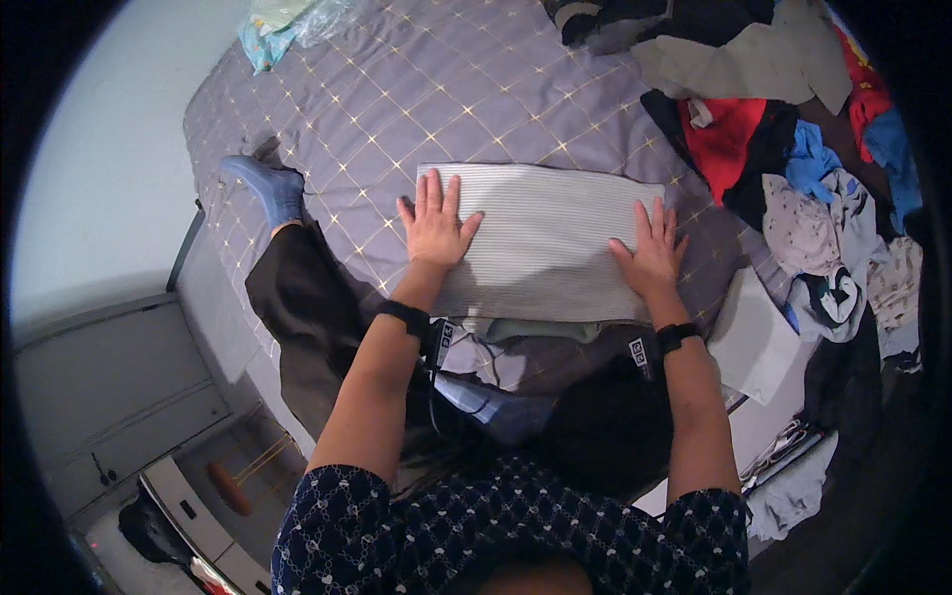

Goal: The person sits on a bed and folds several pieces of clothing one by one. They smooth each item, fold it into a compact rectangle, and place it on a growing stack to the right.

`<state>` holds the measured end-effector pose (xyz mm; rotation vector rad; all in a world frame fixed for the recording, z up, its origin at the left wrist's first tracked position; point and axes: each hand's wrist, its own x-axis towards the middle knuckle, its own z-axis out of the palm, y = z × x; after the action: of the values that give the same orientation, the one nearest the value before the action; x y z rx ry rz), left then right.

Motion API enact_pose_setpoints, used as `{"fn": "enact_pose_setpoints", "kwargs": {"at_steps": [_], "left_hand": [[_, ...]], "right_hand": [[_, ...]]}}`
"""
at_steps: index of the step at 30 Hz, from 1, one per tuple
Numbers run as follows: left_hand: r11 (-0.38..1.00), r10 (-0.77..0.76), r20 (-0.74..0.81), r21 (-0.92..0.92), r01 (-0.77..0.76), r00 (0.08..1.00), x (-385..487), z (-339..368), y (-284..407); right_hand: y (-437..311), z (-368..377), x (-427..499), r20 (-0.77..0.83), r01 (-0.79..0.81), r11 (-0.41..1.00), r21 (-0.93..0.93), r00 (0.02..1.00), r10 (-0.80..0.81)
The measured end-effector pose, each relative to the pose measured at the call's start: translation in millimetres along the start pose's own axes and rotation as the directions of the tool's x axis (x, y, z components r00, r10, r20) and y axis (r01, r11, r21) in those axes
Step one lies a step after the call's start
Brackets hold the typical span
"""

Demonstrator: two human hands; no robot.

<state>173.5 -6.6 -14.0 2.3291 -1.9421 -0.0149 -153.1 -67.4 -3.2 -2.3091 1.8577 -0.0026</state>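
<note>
A pale ribbed cloth, finely striped, lies flat in a rough rectangle on the grey quilted bedspread. My left hand rests palm down on its left edge, fingers spread, thumb pointing inward. On the right edge my right hand presses down the same way, with its fingers apart. Neither hand grips anything. From under the cloth's near edge shows a folded greenish fabric. Closer to my body are a white fabric piece and a blue plaid fabric, partly hidden by my arms.
Heaped clothes cover the bed's right side, with a grey garment at the back. A second ribbed cloth lies beside my right forearm. My leg in a blue sock stretches out left. Plastic-wrapped items sit far left.
</note>
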Motion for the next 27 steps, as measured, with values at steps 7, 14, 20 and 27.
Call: {"fn": "enact_pose_setpoints", "kwargs": {"at_steps": [7, 14, 20, 27], "left_hand": [[0.980, -0.171, -0.038, -0.108, 0.166, 0.985, -24, -39, 10], [0.808, 0.369, 0.044, -0.509, -0.298, 0.928, -85, -24, 136], [0.707, 0.412, 0.077, -0.656, -0.265, 0.908, -98, -12, 132], [-0.650, 0.144, 0.347, -0.672, 0.353, 0.927, -98, -20, 113]], "right_hand": [[34, 2, 1, 0.101, -0.343, 0.628, 0.698, 0.916, 0.387], [48, -7, -23, 0.666, -0.675, 0.136, 0.725, 0.738, 0.112], [11, -46, -31, 0.453, -0.459, 0.245, 0.854, 0.888, 0.084], [-135, -92, -37, -0.094, 0.139, 0.387, 0.912, 0.987, -0.133]]}}
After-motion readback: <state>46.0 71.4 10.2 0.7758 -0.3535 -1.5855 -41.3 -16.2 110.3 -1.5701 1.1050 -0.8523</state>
